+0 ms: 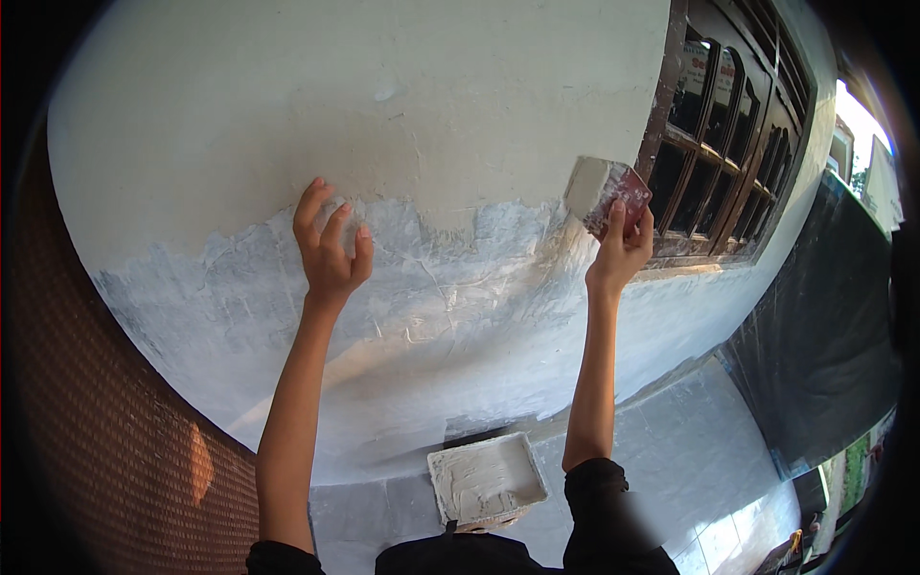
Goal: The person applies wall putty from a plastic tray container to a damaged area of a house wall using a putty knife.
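Note:
My right hand (pixel 625 251) grips a reddish-brown putty scraper (pixel 625 189), held up against the wall just left of the window frame. Pale, wet putty coats the scraper's left side, and whitish smears cover its face. Raised before the wall (pixel 498 105), my left hand (pixel 331 251) is empty, its fingers apart and curved. Whether its fingertips touch the surface I cannot tell. Smooth beige-grey putty covers the upper wall; below a ragged edge, the wall is whitish-blue and rough. Down in front of me, a white rectangular tub (pixel 476 445) holds pale putty.
A dark brown wooden window (pixel 704 153) with glass panes is set into the wall at right. Woven matting (pixel 105 412) runs along the left. Grey tiled floor (pixel 671 431) stretches below, and a dark sheet (pixel 815 326) hangs at far right.

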`<state>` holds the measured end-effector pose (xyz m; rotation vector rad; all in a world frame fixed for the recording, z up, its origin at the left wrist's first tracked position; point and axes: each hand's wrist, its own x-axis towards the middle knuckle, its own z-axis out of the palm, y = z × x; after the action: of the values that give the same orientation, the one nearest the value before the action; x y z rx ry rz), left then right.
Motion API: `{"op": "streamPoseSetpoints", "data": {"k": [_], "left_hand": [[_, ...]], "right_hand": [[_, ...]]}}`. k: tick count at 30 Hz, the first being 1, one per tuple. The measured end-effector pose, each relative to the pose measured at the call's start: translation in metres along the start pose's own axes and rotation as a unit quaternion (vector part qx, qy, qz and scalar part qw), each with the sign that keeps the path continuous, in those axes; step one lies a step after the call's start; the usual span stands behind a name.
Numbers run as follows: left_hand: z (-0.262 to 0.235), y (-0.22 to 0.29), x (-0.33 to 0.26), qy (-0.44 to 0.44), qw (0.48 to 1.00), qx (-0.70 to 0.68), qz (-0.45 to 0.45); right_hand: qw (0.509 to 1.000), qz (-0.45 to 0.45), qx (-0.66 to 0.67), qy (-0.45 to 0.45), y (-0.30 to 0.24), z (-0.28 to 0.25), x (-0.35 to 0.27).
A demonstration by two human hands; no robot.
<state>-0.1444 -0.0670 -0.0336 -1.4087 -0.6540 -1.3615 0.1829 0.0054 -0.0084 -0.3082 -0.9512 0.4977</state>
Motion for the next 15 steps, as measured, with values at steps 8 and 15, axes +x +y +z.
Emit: {"op": "streamPoseSetpoints", "data": {"k": [8,15], "left_hand": [[-0.002,0.001,-0.003,-0.017,1.0,-0.007,-0.019],[-0.004,0.005,0.0,-0.03,0.999,-0.023,-0.004]], "right_hand": [[0.987,-0.004,-0.001,-0.158,-0.001,0.086,-0.098],[0.992,-0.051,-0.091,-0.072,-0.009,0.059,-0.083]]}}
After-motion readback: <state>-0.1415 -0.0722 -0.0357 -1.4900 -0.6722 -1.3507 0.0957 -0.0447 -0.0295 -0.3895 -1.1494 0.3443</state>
